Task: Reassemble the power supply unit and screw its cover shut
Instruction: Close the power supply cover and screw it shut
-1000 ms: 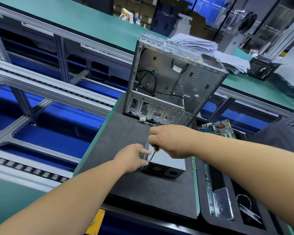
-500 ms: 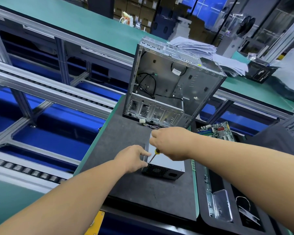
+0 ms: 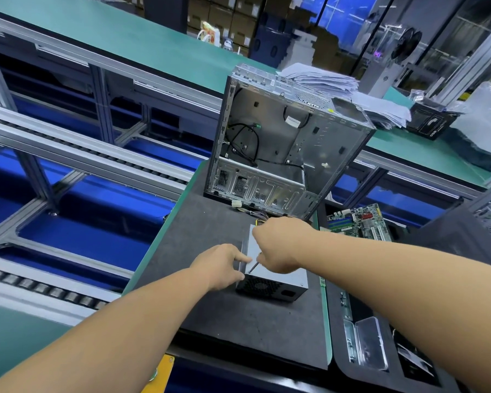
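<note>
The power supply unit point(image 3: 281, 282), a grey metal box with a black fan grille on its near face, lies on the dark mat point(image 3: 210, 313). My left hand point(image 3: 221, 265) holds its left edge, fingers on the cover's corner. My right hand point(image 3: 281, 245) is closed around a screwdriver point(image 3: 254, 267); only the metal shaft shows, its tip touching the cover near the front left corner. The handle is hidden in my fist. Wires point(image 3: 260, 215) trail from the unit's far end.
An open computer case point(image 3: 284, 143) stands upright just behind the unit. A motherboard point(image 3: 357, 222) lies to the right. A black tray point(image 3: 380, 350) with a clear plastic box sits at the right front. Conveyor rails point(image 3: 82, 154) run on the left; paper stacks point(image 3: 338, 89) lie behind.
My right hand has turned slightly over the screwdriver, so its yellow handle is now covered. My left hand stays on the unit's edge. The unit has not moved.
</note>
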